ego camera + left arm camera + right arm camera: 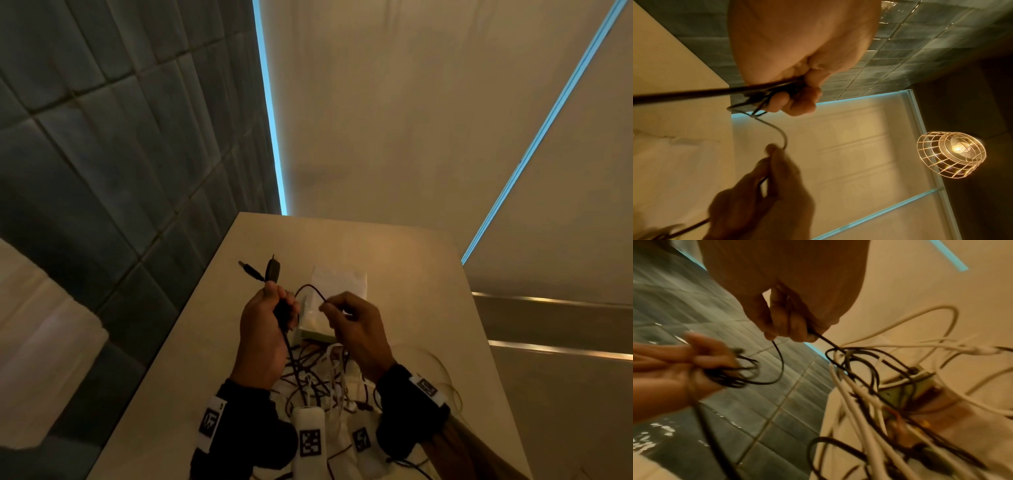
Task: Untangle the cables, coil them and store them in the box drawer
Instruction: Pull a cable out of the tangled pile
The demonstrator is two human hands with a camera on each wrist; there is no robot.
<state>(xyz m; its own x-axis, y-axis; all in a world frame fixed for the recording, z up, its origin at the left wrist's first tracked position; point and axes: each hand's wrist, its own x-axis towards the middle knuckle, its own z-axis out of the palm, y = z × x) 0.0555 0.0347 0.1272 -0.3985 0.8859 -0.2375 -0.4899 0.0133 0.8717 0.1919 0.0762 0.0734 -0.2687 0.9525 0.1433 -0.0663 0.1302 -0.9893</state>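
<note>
Black thin cable (310, 287), partly coiled, plug-ended

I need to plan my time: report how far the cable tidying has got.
Done: nothing looks stored yet. In hand: the left hand grips a few loops of a black cable, and the right hand pinches its next stretch. Left: the tangle of black and white cables on the table, and putting the coils in the box.
</note>
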